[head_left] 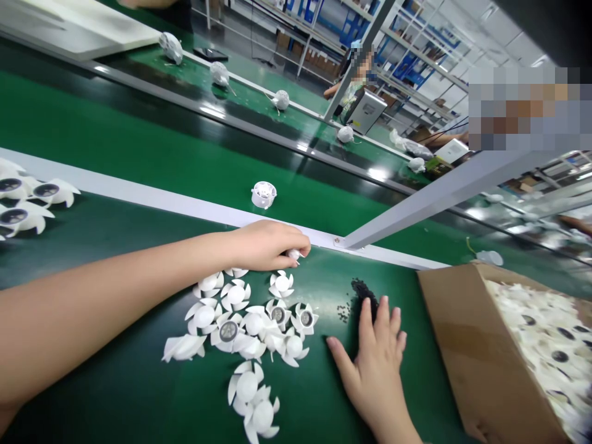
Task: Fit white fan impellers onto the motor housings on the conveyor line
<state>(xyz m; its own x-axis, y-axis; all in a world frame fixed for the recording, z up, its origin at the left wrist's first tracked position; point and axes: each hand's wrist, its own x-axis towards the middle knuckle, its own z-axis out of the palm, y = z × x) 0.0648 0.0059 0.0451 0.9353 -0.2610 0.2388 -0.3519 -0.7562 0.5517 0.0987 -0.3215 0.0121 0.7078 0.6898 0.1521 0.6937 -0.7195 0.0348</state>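
Left hand (263, 243) pinches a white impeller (293, 253), right hand (377, 361) touches black pellets (358, 290)

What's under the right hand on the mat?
The right hand lies flat on the green mat. Small black pieces show at its fingertips; whether more lie beneath the palm is covered.

Our left hand (266, 245) and right hand (375, 364) are bare. Our left forearm (115, 296) is bare along all we see of it, and so is our right wrist (393, 425). Our right fingernails (383, 303) look short and plain.
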